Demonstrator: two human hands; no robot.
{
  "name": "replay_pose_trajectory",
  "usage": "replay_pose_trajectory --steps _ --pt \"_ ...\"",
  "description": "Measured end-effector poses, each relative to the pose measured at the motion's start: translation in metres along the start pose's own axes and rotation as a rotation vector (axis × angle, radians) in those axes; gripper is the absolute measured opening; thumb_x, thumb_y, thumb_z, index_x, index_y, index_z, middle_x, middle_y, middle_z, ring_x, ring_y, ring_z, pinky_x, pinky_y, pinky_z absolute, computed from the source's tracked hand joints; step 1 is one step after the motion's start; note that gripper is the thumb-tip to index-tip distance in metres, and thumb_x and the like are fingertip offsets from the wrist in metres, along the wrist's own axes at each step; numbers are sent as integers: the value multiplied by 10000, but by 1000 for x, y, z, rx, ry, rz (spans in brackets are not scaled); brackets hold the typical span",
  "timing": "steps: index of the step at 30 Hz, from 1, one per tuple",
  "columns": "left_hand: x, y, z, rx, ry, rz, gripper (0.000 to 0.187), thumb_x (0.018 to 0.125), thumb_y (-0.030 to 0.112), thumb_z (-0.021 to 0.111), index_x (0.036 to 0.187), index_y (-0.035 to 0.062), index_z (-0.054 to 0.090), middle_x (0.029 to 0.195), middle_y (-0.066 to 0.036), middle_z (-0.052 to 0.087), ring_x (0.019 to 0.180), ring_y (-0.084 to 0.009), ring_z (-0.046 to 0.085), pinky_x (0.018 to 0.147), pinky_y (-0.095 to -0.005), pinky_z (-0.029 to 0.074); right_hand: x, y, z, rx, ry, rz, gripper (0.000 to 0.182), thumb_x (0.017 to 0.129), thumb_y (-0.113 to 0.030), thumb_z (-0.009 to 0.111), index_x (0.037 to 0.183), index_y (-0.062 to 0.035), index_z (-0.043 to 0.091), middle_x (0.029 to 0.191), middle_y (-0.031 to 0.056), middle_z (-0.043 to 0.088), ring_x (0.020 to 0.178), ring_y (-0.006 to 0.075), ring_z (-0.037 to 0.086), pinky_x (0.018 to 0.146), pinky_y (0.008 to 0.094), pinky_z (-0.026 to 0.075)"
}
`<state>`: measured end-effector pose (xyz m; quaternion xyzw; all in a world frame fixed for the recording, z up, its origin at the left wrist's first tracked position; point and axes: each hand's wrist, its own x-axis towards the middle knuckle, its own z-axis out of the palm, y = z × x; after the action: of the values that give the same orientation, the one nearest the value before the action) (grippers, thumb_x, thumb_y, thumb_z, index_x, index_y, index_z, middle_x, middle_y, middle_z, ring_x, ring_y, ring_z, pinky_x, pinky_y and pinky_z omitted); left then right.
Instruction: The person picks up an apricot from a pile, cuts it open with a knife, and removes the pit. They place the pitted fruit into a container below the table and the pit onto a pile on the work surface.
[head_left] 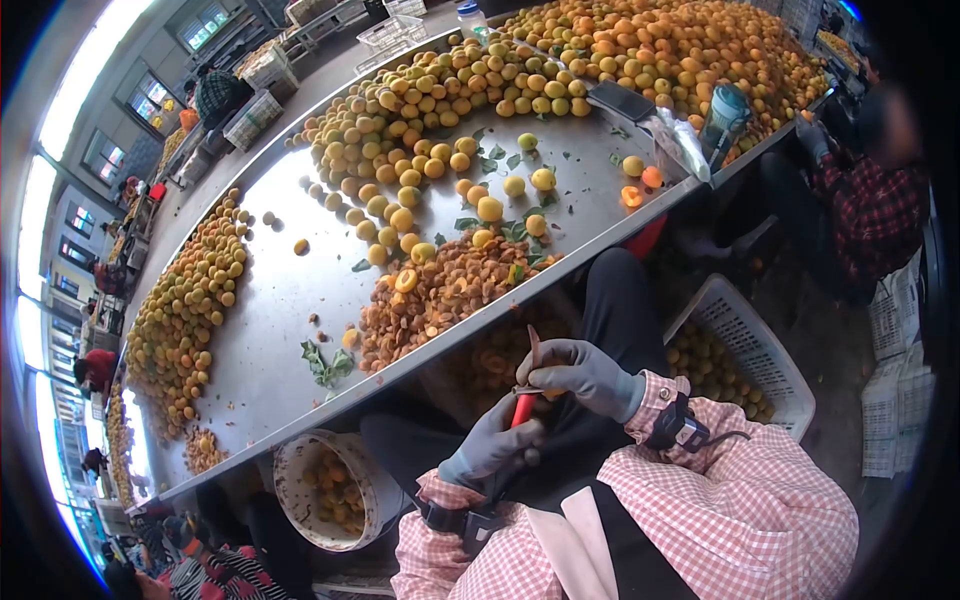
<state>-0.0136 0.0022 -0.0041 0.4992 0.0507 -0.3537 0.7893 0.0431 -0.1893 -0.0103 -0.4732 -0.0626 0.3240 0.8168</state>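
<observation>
My left hand (492, 440) is closed around the red handle of a knife (523, 408), whose thin, brownish blade points up past my fingers. Close against it, my right hand (582, 376) pinches at the base of the blade. A bit of yellow-orange apricot (551, 395) shows under the right fingers; most of it is hidden. Both hands wear grey gloves and are above my lap, just off the metal table's edge. A heap of brown apricot pits (440, 300) lies on the table in front of them, with a cut apricot half (405, 281) on top.
Whole apricots (400, 110) cover much of the metal table (270, 330). A white bucket (290, 490) of apricots stands left of my legs, a white crate (760, 345) to the right. A phone (620, 101) and bottle (725, 115) lie farther back. A co-worker (870, 190) sits at right.
</observation>
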Motion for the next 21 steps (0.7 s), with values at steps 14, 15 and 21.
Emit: replay_pose_trajectory --steps 14,15,21 --pt "16 -13 -4 1219 535 600 266 815 229 678 1003 71 575 718 -144 625 654 -354 616 567 -390 476 -2 -9 -5 -47 24 -6 323 824 -170 724 1103 -55 608 1100 45 610 994 114 581 851 244 491" --pt "14 -12 -1 1219 536 598 266 815 229 678 1003 71 575 718 -144 625 654 -354 616 567 -390 476 -3 -9 -2 -46 24 -6 323 824 -170 724 1103 -55 608 1100 45 610 994 114 581 851 244 491" --pt "3 -12 -4 352 153 67 485 836 367 686 1218 133 499 1142 -133 628 791 -316 669 759 -369 539 1 3 -8 -185 -29 -134 230 849 -128 695 1059 -51 645 1083 65 637 1033 143 586 958 283 449"
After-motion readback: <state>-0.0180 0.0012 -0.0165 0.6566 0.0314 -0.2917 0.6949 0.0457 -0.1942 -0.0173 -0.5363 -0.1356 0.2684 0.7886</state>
